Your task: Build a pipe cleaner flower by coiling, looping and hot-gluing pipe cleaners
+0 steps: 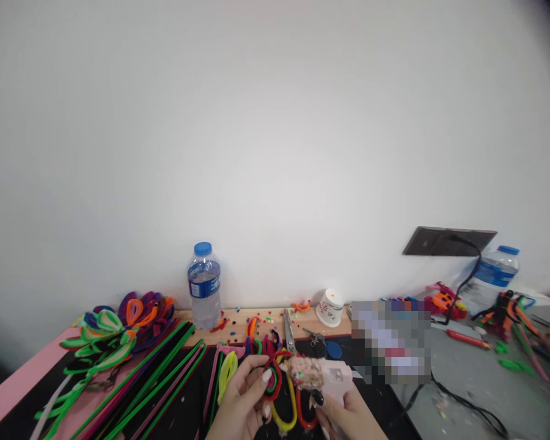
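Your right hand [334,413] wraps round pink glue gun [334,377], near middle; gun lies left to right, tip [285,366] pointing left. Your left hand [245,392] pinches red fuzzy loop [278,386] beside tip.

No text can be read for certain: the white cup [330,307] bears small handwritten marks, the blue label [204,281] on the left-hand bottle [206,311] shows white lettering curving out of sight, and the blue band [495,272] on the right-hand bottle [506,260] is too blurred
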Available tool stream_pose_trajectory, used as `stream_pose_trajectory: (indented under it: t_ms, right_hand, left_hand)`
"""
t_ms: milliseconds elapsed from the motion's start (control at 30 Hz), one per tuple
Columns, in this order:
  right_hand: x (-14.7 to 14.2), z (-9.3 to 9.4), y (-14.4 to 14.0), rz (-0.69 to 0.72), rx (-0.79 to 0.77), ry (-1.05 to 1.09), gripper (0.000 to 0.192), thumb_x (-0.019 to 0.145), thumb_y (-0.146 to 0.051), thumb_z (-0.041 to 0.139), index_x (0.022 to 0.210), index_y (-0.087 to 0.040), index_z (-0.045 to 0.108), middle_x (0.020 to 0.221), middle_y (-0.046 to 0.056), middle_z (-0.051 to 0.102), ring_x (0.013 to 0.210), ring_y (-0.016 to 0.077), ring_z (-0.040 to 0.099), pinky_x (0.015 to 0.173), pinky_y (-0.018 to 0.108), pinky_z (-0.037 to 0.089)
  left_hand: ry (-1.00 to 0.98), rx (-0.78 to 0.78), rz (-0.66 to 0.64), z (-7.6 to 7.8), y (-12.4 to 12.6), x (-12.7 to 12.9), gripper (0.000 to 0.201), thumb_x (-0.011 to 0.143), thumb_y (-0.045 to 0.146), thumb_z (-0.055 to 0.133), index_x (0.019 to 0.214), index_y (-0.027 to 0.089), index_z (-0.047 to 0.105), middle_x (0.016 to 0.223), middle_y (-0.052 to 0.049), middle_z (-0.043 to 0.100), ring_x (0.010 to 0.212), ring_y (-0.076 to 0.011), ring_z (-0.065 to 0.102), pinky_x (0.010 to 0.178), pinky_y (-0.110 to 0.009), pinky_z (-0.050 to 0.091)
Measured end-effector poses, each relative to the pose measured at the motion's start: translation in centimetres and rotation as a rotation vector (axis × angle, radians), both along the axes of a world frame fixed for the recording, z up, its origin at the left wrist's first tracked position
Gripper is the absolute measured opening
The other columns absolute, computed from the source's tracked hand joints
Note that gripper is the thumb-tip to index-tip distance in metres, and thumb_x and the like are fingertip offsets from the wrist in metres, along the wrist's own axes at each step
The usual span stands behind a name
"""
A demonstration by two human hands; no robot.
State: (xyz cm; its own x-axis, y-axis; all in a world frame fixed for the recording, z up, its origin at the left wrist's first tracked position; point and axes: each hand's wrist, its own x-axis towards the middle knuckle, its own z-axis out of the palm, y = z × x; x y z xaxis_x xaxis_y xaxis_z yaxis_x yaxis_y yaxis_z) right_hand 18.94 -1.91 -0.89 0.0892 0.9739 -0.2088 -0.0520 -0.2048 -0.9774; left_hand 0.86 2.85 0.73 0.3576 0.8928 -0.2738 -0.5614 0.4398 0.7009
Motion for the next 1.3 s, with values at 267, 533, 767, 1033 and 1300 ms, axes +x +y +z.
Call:
stream_pose_trajectory:
  t_ms: [267,533,767,1033,1300]
  right_hand:
    - [0.0,-0.1,0.0,-0.008,-0.007,0.031,0.06,0.058,-0.065,0.064,0.087,-0.014,0.048,0.039,-0.01,0.039,0.032,0.0029,0.026,0.034,0.016,0.019]
    - [-0.1,0.3,-0.2,-0.001,-0.001,0.025,0.061,0.057,-0.068,0.064,0.082,-0.015,0.046,0.039,-0.009,0.04,0.033,0.0029,0.026,0.036,0.017,0.016]
    - [-0.1,0.4,-0.2,-0.007,-0.008,0.051,0.062,0.056,-0.067,0.065,0.085,-0.015,0.047,0.04,-0.009,0.04,0.034,0.0028,0.025,0.035,0.016,0.016]
    - [0.3,-0.5,0.2,0.028,-0.041,0.054,0.061,0.054,-0.069,0.064,0.081,-0.017,0.045,0.037,-0.01,0.038,0.031,0.0038,0.027,0.032,0.016,0.019]
    - [0.0,-0.1,-0.1,-0.01,-0.005,0.079,0.058,0.059,-0.064,0.066,0.084,-0.016,0.045,0.04,-0.01,0.04,0.032,0.0035,0.026,0.034,0.016,0.021]
  left_hand:
    - [-0.001,0.002,0.011,-0.4,0.0,0.2,0.04,0.054,0.034,0.083,0.082,0.017,0.061,0.058,0.005,0.054,0.037,-0.0019,0.041,0.039,-0.016,0.029]
    - [0.004,-0.012,0.018,-0.3,0.2,-0.1,0.039,0.055,0.033,0.082,0.083,0.018,0.06,0.062,0.004,0.056,0.037,-0.0022,0.043,0.04,-0.017,0.031]
    - [0.002,-0.004,0.011,-0.5,0.2,-0.1,0.039,0.057,0.034,0.081,0.085,0.018,0.06,0.061,0.004,0.055,0.038,-0.0027,0.044,0.041,-0.017,0.031]
    - [-0.005,0.012,-0.012,-0.7,0.1,0.1,0.039,0.057,0.034,0.081,0.084,0.017,0.059,0.061,0.004,0.055,0.036,-0.0018,0.042,0.038,-0.016,0.028]
    - [0.009,0.01,-0.029,-0.8,0.0,0.2,0.043,0.054,0.038,0.082,0.084,0.017,0.059,0.061,0.004,0.055,0.035,-0.0012,0.04,0.037,-0.016,0.029]
